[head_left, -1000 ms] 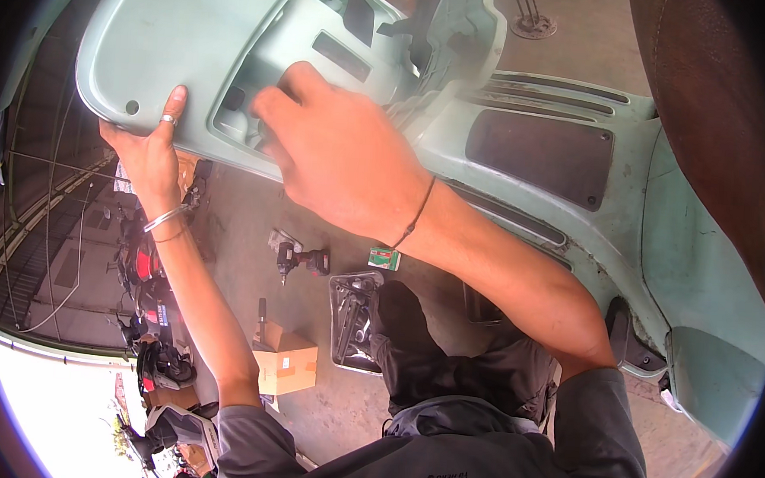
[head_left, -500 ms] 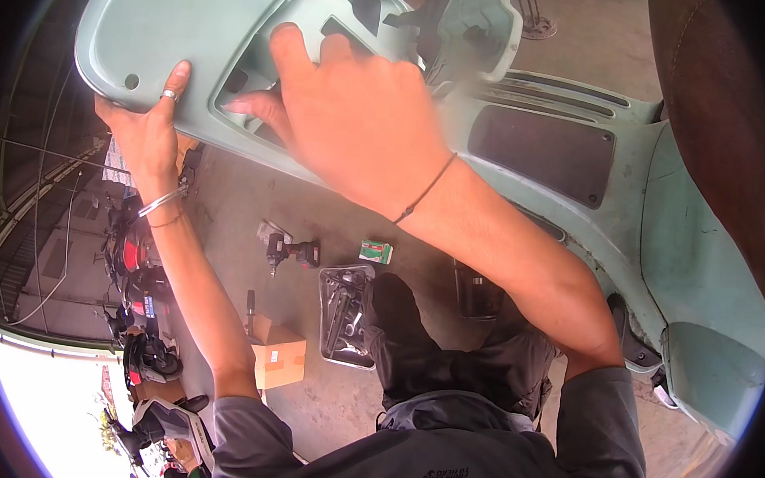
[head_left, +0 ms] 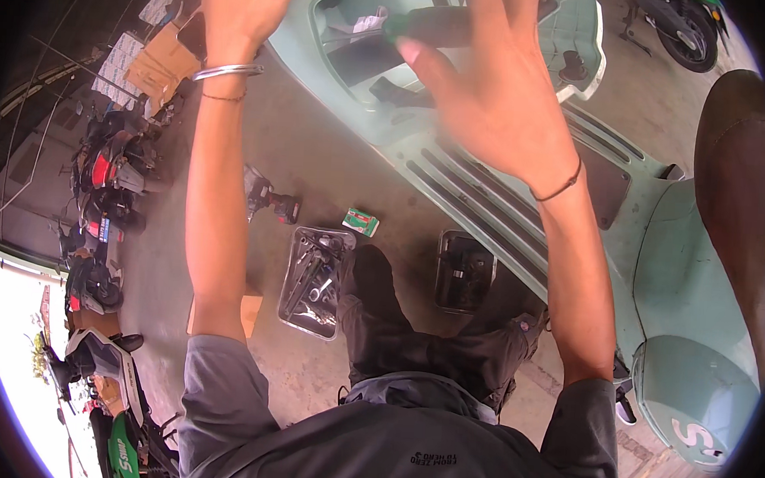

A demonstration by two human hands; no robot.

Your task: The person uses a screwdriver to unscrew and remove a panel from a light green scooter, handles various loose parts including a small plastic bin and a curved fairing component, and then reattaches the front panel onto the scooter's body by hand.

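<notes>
A mint-green scooter body [head_left: 380,122] stretches from the top middle to the right edge. At the top left of it is my left hand [head_left: 247,11], beside the front panel's edge; its fingers run out of the picture, so its grip is hidden. My right hand [head_left: 504,102] is over the front section, blurred, with its fingers stretched and thumb apart; I see nothing held in it. Behind its thumb lies an open recess [head_left: 338,20] in the panel, with a crumpled whitish piece [head_left: 372,20] inside. A dark, blurred long part [head_left: 441,26] crosses there; its kind is unclear.
On the floor are a metal tray of tools [head_left: 337,280], a black tray [head_left: 443,277], a cordless power tool [head_left: 268,200] and a green-and-white box [head_left: 362,221]. Ribbed floorboard [head_left: 479,205] and brown seat [head_left: 736,171] lie right. Parked motorbikes [head_left: 113,173] line the left.
The view has shifted. My right hand has moved right, away from the panel recess, and its fingers have straightened. My left hand is now higher, with its fingers cut off by the top edge.
</notes>
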